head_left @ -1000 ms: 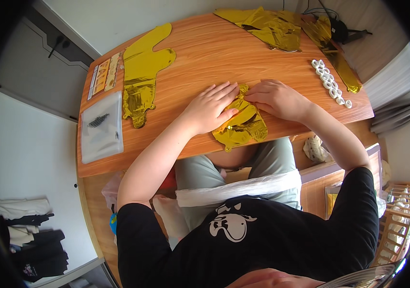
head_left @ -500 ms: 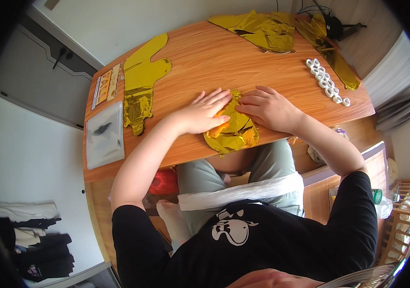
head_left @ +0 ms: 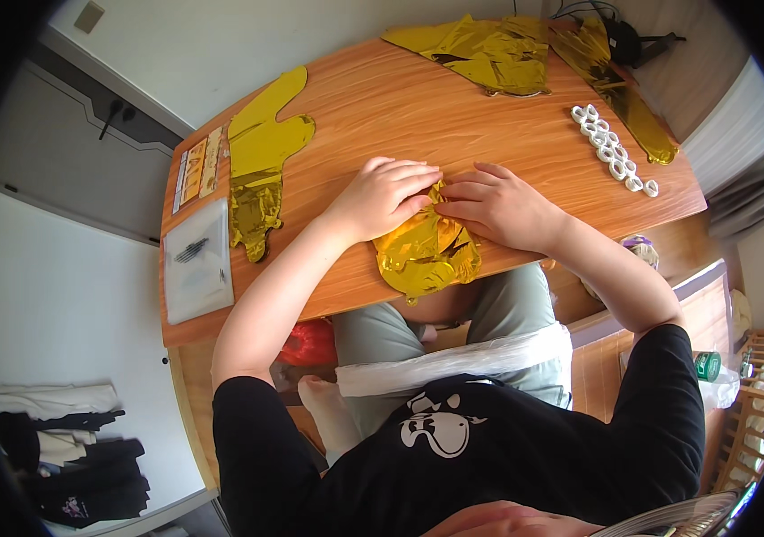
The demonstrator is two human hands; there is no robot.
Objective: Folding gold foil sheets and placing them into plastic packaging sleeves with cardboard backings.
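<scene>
1. Eight o'clock on the table: a clear plastic bag.
2. Nine o'clock: a flat gold sheet.
3. Toward eight, nearer the middle: the left hand, palm down, fingers together, touching the crumpled foil; I cannot tell if it pinches.
4. Six o'clock: that foil, at the near edge.
5. Four o'clock: the right hand, fingertips on its far end, pinch likewise unclear.
6. Three o'clock: white rings.
</scene>
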